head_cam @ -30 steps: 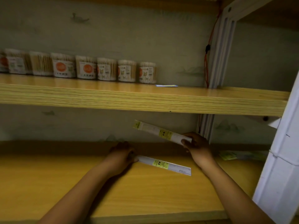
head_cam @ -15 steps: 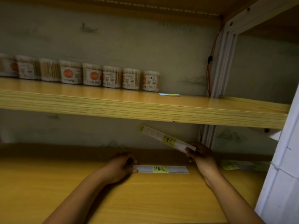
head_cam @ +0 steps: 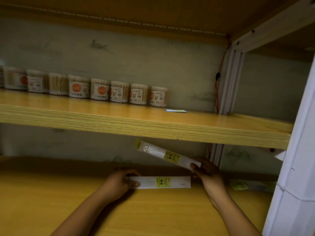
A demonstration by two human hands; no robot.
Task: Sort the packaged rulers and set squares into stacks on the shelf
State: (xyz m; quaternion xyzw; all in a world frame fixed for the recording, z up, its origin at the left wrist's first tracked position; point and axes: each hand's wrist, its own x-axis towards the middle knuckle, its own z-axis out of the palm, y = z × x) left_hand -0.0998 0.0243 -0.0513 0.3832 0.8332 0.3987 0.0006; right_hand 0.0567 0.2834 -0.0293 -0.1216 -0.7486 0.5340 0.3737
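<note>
The left hand (head_cam: 119, 182) pins one packaged ruler (head_cam: 163, 182) flat on the lower shelf (head_cam: 51, 201) to start a stack, while the right hand (head_cam: 207, 172) fingers (head_cam: 194, 167) pinch a second ruler (head_cam: 167, 155) tilted above, probably ready to lay on top.

Two bare forearms entering from the lower edge, no sleeves in view, left hand (head_cam: 119, 182) and right hand (head_cam: 207, 172) uncovered, no gloves, no rings, watch or bands seen at wrists, fingernails too dim to make out
</note>
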